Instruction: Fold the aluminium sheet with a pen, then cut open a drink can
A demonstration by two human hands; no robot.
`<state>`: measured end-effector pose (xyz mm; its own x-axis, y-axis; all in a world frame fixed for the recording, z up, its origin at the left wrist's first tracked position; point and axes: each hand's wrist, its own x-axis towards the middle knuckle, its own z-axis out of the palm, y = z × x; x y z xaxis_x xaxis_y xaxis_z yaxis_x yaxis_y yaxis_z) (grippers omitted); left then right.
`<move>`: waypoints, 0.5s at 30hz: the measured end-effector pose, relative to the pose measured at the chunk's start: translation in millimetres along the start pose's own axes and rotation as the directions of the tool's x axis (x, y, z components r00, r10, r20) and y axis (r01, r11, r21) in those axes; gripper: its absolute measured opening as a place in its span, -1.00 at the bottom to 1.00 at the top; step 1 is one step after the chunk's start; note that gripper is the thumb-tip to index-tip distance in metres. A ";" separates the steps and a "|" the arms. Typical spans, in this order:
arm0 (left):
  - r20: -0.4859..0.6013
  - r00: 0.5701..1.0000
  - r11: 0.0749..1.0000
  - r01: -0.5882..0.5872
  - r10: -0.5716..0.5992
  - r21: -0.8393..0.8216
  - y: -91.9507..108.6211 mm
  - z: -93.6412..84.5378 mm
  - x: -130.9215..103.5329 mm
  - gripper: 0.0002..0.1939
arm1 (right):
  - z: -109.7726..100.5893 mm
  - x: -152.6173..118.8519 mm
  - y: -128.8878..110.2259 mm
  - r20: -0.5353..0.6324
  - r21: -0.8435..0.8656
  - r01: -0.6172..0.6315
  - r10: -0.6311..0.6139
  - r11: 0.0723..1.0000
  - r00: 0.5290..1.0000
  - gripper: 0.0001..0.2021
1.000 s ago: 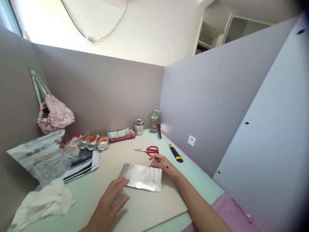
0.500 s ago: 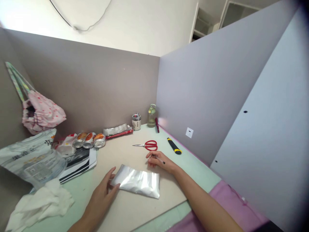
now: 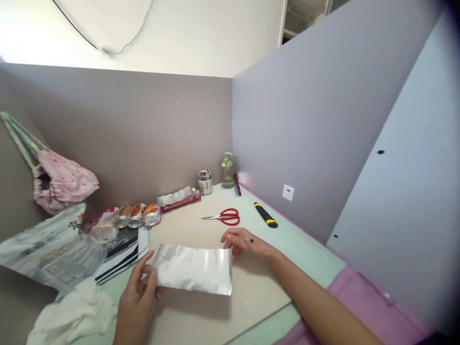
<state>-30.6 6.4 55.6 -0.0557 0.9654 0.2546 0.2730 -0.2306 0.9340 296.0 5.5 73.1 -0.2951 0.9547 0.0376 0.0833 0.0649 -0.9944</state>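
A shiny silver foil sheet (image 3: 194, 269) is tilted up a little above the beige board (image 3: 258, 287), casting a shadow below it. My left hand (image 3: 141, 287) pinches its left edge between thumb and fingers. At the sheet's upper right corner is my right hand (image 3: 244, 243), fingers curled round a slim pen (image 3: 248, 239) whose dark end points right. Whether the right fingertips touch the foil I cannot tell. Red-handled scissors (image 3: 228, 217) lie beyond the right hand, blades pointing left. A black and yellow utility knife (image 3: 266, 214) rests farther right.
Several drink cans (image 3: 151, 214) lie on their sides at back left, near a plastic bag (image 3: 53, 249) and a white cloth (image 3: 77, 311). A pen tin (image 3: 205, 185) and green bottle (image 3: 227, 172) stand by the back partition (image 3: 143, 129). A pink bag (image 3: 64, 179) hangs left.
My left hand has taken hold of the foil sheet and raised it off the board, toward the left. My right hand, still with the pen, has come to its right corner. The view has shifted slightly.
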 end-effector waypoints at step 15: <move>-0.072 0.997 0.999 -0.030 0.031 0.014 -3.9 -4.2 -0.6 -0.38 | 12.1 -6.1 -12.0 0.146 0.094 -0.060 0.046 0.994 0.988 -0.69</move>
<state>-35.7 6.3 52.8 -0.1161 0.9465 0.3010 0.2878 -0.2580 0.9223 285.3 -4.6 83.6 -0.4263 0.9043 -0.0231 0.0111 -0.0203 -0.9997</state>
